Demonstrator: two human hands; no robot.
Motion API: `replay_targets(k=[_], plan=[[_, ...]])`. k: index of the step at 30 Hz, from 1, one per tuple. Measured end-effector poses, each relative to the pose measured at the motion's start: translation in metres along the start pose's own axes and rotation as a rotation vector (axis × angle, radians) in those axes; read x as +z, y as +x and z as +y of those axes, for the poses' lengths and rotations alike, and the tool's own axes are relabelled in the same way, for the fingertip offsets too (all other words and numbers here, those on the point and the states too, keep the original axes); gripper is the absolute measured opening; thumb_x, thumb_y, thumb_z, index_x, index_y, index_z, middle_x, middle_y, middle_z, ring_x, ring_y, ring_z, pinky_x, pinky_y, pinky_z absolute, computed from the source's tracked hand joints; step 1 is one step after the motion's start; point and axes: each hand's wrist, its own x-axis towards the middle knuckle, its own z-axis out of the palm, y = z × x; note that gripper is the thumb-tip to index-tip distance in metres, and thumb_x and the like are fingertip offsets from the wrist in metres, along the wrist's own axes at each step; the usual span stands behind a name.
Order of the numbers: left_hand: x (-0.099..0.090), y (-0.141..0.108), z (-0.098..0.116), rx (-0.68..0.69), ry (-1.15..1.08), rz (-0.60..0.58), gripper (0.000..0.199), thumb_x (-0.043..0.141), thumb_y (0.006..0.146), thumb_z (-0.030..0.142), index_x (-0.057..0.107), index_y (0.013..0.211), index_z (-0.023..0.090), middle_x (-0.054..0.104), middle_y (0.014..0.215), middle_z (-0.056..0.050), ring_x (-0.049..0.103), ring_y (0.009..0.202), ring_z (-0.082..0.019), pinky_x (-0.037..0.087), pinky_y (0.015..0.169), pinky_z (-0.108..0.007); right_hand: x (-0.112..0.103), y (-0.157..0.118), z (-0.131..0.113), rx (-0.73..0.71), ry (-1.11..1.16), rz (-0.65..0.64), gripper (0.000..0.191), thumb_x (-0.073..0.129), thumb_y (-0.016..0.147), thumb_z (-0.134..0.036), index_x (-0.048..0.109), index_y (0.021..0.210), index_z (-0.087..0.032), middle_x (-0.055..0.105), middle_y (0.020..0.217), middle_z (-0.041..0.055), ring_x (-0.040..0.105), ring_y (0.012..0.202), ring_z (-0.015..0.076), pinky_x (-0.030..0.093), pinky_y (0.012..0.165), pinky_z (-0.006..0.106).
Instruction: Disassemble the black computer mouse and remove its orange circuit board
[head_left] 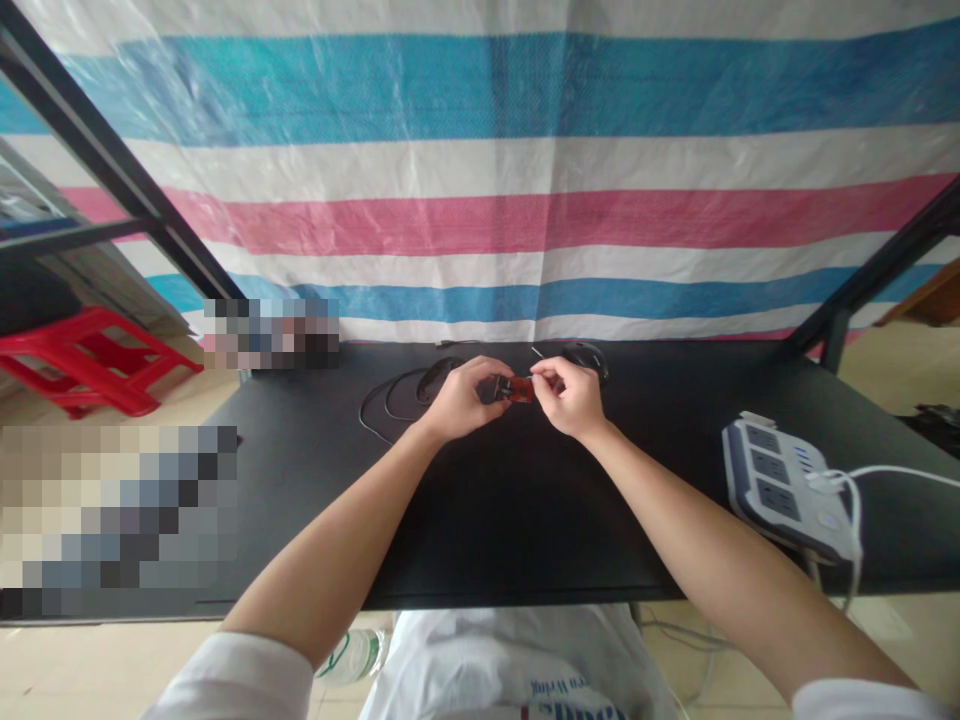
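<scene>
Red small part (519, 389) gripped between left hand (459, 398) and right hand (570, 396), above black table (525, 520), left of power strip (787, 487).

Striped tarp (480, 200) backdrop, black table (525, 520) (red stool (90, 372) left).

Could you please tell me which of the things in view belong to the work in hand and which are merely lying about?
In hand:
- small red part, pinched between the left hand and right hand
- thin stick-like piece rising by the right hand; too small to identify

Lying about:
- black cable looped on the black table
- power strip
- red stool
- plastic bottle
</scene>
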Motion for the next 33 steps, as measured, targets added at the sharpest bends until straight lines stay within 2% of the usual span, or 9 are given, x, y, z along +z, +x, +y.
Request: replay_targets(k=[3, 6, 15, 20, 24, 28, 33], plan=[[-0.001, -0.002, -0.001, 0.131, 0.261, -0.007, 0.029, 0.067, 0.071, 0.016, 0.071, 0.099, 0.021, 0.069, 0.108, -0.010, 0.064, 0.105, -0.023, 0.049, 0.097, -0.038, -0.001, 0.000, -0.002, 0.037, 0.063, 0.014, 0.012, 0.055, 0.082, -0.024, 0.066, 0.081, -0.020, 0.070, 0.066, 0.0020, 0.062, 0.054, 0.0144, 0.051, 0.057, 0.026], [-0.001, -0.003, -0.002, 0.205, 0.406, -0.039, 0.033, 0.060, 0.073, 0.012, 0.071, 0.103, 0.022, 0.069, 0.111, -0.011, 0.064, 0.107, -0.024, 0.049, 0.097, -0.039, -0.001, 0.000, -0.003, 0.057, 0.107, 0.031, 0.012, 0.055, 0.080, -0.025, 0.065, 0.078, -0.020, 0.069, 0.063, 0.0015, 0.061, 0.052, 0.0144, 0.050, 0.055, 0.026], [-0.001, -0.001, -0.001, 0.263, 0.475, -0.042, 0.035, 0.055, 0.075, 0.010, 0.072, 0.104, 0.021, 0.069, 0.105, -0.011, 0.064, 0.101, -0.025, 0.049, 0.092, -0.040, -0.003, 0.000, -0.005, 0.073, 0.110, 0.042, 0.011, 0.055, 0.076, -0.024, 0.064, 0.072, -0.020, 0.066, 0.058, -0.0001, 0.057, 0.047, 0.0134, 0.046, 0.051, 0.026], [-0.002, -0.002, 0.001, 0.171, 0.442, -0.111, 0.030, 0.063, 0.078, 0.026, 0.072, 0.107, 0.022, 0.070, 0.103, -0.011, 0.066, 0.093, -0.023, 0.051, 0.084, -0.034, -0.002, 0.001, -0.003, 0.068, 0.083, 0.052, 0.011, 0.055, 0.078, -0.025, 0.064, 0.073, -0.021, 0.066, 0.057, -0.0005, 0.056, 0.047, 0.0132, 0.047, 0.053, 0.026], [-0.002, -0.002, 0.004, 0.051, 0.377, -0.185, 0.032, 0.072, 0.073, 0.037, 0.075, 0.101, 0.021, 0.070, 0.083, -0.007, 0.065, 0.072, -0.019, 0.051, 0.071, -0.029, -0.001, 0.002, 0.001, 0.095, 0.014, 0.076, 0.012, 0.055, 0.080, -0.027, 0.064, 0.076, -0.022, 0.067, 0.060, 0.0003, 0.059, 0.051, 0.0147, 0.048, 0.056, 0.026], [-0.006, -0.001, 0.006, -0.055, 0.179, -0.259, 0.028, 0.075, 0.069, 0.038, 0.076, 0.090, 0.020, 0.069, 0.068, -0.003, 0.058, 0.056, -0.014, 0.046, 0.058, -0.025, -0.005, 0.006, 0.008, 0.109, -0.080, 0.068, 0.026, 0.052, 0.088, -0.038, 0.061, 0.070, -0.022, 0.064, 0.057, 0.0015, 0.059, 0.052, 0.0145, 0.044, 0.056, 0.025], [-0.012, 0.001, 0.009, -0.160, 0.037, -0.455, 0.025, 0.077, 0.064, 0.034, 0.078, 0.083, 0.018, 0.069, 0.066, -0.002, 0.056, 0.055, -0.013, 0.040, 0.052, -0.023, -0.011, 0.012, 0.023, 0.175, -0.111, 0.035, 0.044, 0.044, 0.093, -0.052, 0.056, 0.063, -0.021, 0.060, 0.054, 0.0020, 0.056, 0.052, 0.0138, 0.040, 0.054, 0.026]])
